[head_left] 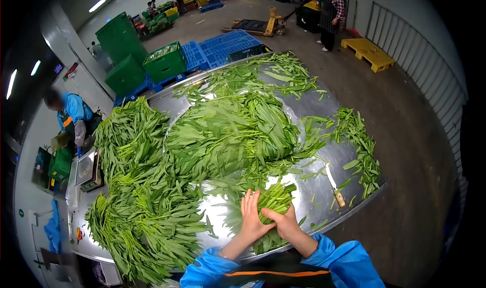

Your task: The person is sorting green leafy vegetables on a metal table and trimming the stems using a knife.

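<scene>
Two hands, my left (249, 218) and my right (287, 222), close round one bunch of greens (276, 199), apparently to keep its stems gathered, nearer me than the big leafy heap (228, 136) and left of the wooden-handled knife (334, 186), though fingertips are partly hidden.
</scene>
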A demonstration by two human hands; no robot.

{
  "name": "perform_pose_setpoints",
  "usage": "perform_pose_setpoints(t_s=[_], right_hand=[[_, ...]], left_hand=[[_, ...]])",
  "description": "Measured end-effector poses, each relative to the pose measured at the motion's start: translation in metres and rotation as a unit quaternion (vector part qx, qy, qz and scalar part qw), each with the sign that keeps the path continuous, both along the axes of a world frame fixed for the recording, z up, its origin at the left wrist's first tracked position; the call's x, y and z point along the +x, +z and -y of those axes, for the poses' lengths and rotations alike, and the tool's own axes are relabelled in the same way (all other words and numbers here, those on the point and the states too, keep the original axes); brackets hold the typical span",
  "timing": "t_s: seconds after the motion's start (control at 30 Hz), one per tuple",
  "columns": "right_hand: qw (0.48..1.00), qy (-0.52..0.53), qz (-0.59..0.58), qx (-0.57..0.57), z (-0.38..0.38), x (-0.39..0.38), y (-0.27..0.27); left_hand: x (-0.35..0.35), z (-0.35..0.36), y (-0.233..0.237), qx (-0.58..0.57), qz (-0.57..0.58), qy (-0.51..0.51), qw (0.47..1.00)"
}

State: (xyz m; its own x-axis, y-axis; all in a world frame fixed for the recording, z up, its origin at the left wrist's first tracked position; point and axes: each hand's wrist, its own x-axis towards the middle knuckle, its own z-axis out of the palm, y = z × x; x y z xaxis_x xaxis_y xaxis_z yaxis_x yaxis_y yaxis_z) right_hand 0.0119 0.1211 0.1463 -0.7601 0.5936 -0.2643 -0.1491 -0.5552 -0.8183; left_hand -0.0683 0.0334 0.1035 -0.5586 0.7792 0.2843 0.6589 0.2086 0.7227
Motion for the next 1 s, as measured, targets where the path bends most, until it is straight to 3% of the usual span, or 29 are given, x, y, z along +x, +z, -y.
perform_pose_setpoints(t_s=[0.07, 0.17, 0.23, 0.3, 0.37, 0.4, 0.43, 0.47, 0.5, 0.53, 0.6, 0.63, 0.67, 0.77, 0.8, 0.83, 0.87, 0.93, 0.97, 1.0], right_hand=[[0.999, 0.023, -0.010, 0.024, 0.005, -0.002, 0.006], [0.994, 0.055, -0.014, 0.089, 0.006, -0.010, 0.006], [0.975, 0.147, -0.039, 0.164, -0.009, -0.011, 0.006], [0.928, 0.127, -0.004, 0.351, -0.023, 0.005, 0.003], [0.884, 0.236, 0.156, 0.372, -0.067, 0.046, -0.023], [0.842, 0.137, 0.231, 0.467, -0.097, 0.072, -0.102], [0.785, 0.059, 0.325, 0.524, -0.125, 0.098, -0.118], [0.666, 0.001, 0.472, 0.578, -0.145, 0.123, -0.131], [0.588, 0.030, 0.579, 0.564, -0.152, 0.141, -0.120], [0.549, -0.039, 0.599, 0.581, -0.161, 0.164, -0.162], [0.583, -0.014, 0.646, 0.492, -0.168, 0.164, -0.158], [0.598, -0.004, 0.667, 0.444, -0.171, 0.162, -0.157], [0.583, -0.007, 0.662, 0.471, -0.178, 0.165, -0.166], [0.708, -0.001, 0.583, 0.398, -0.198, 0.164, -0.185], [0.868, -0.041, 0.474, 0.144, -0.206, 0.161, -0.197], [0.917, -0.120, 0.380, 0.016, -0.181, 0.141, -0.149], [0.936, -0.038, 0.343, 0.072, -0.167, 0.134, -0.120], [0.993, -0.012, 0.116, 0.018, -0.126, 0.130, -0.101], [0.993, 0.012, 0.119, 0.003, -0.106, 0.122, -0.084], [0.993, 0.038, 0.112, 0.000, -0.094, 0.109, -0.067]], left_hand=[[-0.005, 0.007, -0.001, 0.013, 0.006, 0.007, 1.000], [-0.030, 0.008, -0.034, 0.016, 0.200, -0.050, 0.979], [-0.046, 0.005, 0.001, 0.022, 0.219, -0.080, 0.972], [-0.065, 0.009, 0.047, -0.031, 0.301, -0.083, 0.950], [-0.106, 0.025, 0.061, -0.108, 0.194, -0.124, 0.967], [-0.116, 0.027, 0.086, -0.125, 0.210, -0.148, 0.958], [-0.121, 0.028, 0.109, -0.143, 0.229, -0.170, 0.948], [-0.129, 0.030, 0.110, -0.129, 0.261, -0.189, 0.938], [-0.131, 0.030, 0.108, -0.135, 0.364, -0.200, 0.900], [-0.130, 0.030, 0.097, -0.123, 0.459, -0.198, 0.857], [-0.108, 0.030, 0.079, -0.110, 0.634, -0.143, 0.752], [-0.098, 0.024, 0.068, -0.102, 0.649, -0.147, 0.739], [-0.090, 0.020, 0.052, -0.086, 0.670, -0.141, 0.724], [-0.087, 0.018, -0.004, -0.108, 0.719, -0.097, 0.679], [-0.090, 0.021, -0.015, -0.144, 0.708, -0.080, 0.687], [-0.091, 0.027, -0.019, -0.128, 0.716, -0.068, 0.683], [-0.076, 0.031, 0.012, -0.065, 0.603, -0.103, 0.788], [-0.075, 0.038, 0.010, -0.053, 0.701, -0.118, 0.701], [-0.090, 0.038, -0.023, -0.083, 0.861, -0.093, 0.494], [-0.089, 0.034, -0.019, -0.046, 0.857, -0.106, 0.502]])
